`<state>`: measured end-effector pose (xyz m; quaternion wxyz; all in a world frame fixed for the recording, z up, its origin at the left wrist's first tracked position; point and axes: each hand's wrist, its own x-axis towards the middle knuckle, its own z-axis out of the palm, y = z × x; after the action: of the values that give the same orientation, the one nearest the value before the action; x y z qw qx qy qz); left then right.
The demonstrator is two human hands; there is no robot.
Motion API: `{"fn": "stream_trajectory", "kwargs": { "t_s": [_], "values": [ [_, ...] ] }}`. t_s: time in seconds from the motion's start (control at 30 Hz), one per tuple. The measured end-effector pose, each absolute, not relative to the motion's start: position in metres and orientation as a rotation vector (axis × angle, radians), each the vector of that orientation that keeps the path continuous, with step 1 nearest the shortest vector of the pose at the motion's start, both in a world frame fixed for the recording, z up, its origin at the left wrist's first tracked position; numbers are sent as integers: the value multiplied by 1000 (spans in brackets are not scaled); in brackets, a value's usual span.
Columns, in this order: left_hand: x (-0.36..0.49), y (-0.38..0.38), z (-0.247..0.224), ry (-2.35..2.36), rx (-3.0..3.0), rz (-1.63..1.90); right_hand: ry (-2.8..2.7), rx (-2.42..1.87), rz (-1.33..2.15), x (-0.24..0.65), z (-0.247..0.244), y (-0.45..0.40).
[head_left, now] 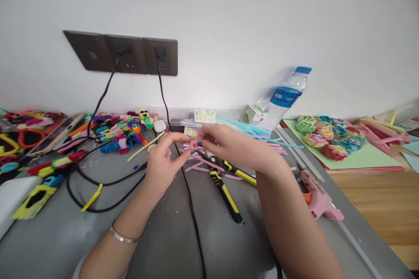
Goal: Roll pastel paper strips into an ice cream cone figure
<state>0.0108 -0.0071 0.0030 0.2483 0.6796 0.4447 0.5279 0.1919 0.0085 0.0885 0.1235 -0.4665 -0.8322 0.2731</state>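
Observation:
A small pink curled piece, seemingly pipe cleaner (194, 144), is pinched between the thumb and index finger of my left hand (165, 159). My right hand (225, 141) meets it from the other side, its fingertips closed at the same piece. A pink strand (209, 162) trails to the right below my fingers. Just under the right hand lie yellow-and-black wire strippers (229, 194) with their handles spread. Behind the hands are bundles of blue and purple pipe cleaners (244, 127), partly hidden by my right hand.
Black cables (188, 183) run across the grey table (157, 244) from wall sockets (131, 54). Colourful pipe-cleaner figures (121, 141) crowd the left. A water bottle (288, 96) leans on the wall. Paper flowers (330, 135) and a pink glue gun (322, 205) lie right.

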Motion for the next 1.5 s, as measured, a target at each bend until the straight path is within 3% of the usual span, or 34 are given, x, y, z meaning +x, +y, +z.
{"fn": "stream_trajectory", "kwargs": {
  "t_s": [1.5],
  "values": [
    [11,-8,2,1202,1854,1438,-2439,-1369,788,191,90,9]
  ]
}}
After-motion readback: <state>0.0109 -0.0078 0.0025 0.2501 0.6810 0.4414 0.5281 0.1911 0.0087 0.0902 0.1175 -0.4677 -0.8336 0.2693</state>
